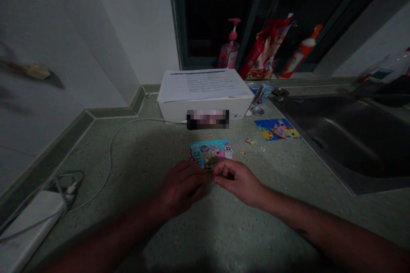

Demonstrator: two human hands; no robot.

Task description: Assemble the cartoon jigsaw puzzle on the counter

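Observation:
A small, colourful cartoon puzzle [209,152] lies on the speckled counter [150,149] in front of me. My left hand [181,187] and my right hand [237,180] meet at its near edge, fingers curled and pinched together over a tiny piece I cannot make out. A second cartoon picture card [277,129] lies to the right, beside the sink. A few loose puzzle pieces [250,141] are scattered between the two.
A white box [205,94] with a printed sheet on top stands behind the puzzle, a cable [110,149] running left to a power strip [35,217]. A steel sink [349,136] is at right. Bottles [229,51] and a red bag [264,51] line the dark window sill.

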